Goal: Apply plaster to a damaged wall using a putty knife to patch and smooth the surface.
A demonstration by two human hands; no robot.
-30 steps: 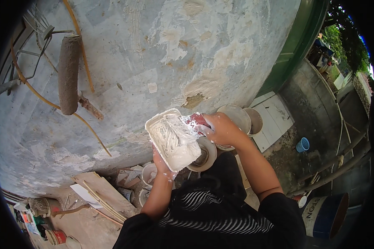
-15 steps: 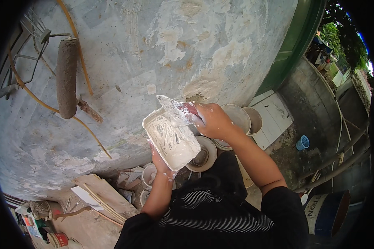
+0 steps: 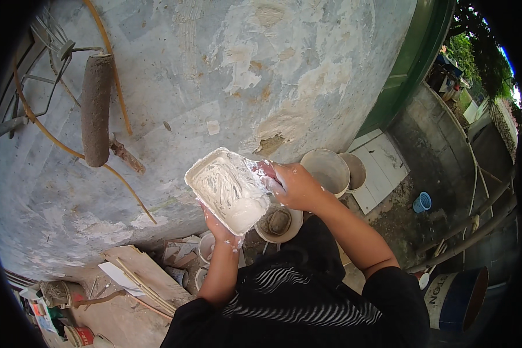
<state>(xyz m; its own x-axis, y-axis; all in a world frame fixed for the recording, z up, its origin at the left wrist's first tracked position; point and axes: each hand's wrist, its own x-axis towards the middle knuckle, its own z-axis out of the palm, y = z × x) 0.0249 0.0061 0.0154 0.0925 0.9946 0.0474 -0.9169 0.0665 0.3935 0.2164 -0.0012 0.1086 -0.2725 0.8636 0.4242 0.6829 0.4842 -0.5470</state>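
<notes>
My left hand (image 3: pixel 219 225) grips a rectangular tray (image 3: pixel 192 181) from below, tilted in front of the wall. Whitish putty (image 3: pixel 238 200) fills it, streaked and smeared over the rim. My right hand (image 3: pixel 297 185) is closed round the reddish handle of a putty knife (image 3: pixel 257 173) coated in white putty. Its blade lies at the tray's right side; the putty hides where the blade ends. White smears mark both hands. Beyond them stands the patchy grey wall (image 3: pixel 174 75), with a broken hollow (image 3: pixel 271 144) low in its plaster.
Several buckets stand below, one pale bucket (image 3: pixel 326 168) by the wall. A paint roller (image 3: pixel 96 110) hangs at the left among a yellowish hose (image 3: pixel 113 75). Boards (image 3: pixel 142 272) lie lower left. A blue basket (image 3: pixel 422 201) and a dark drum (image 3: pixel 458 298) are at the right.
The tray and both my hands have shifted a little left. The knife's blade, raised over the tray's far edge before, has come down against its right side.
</notes>
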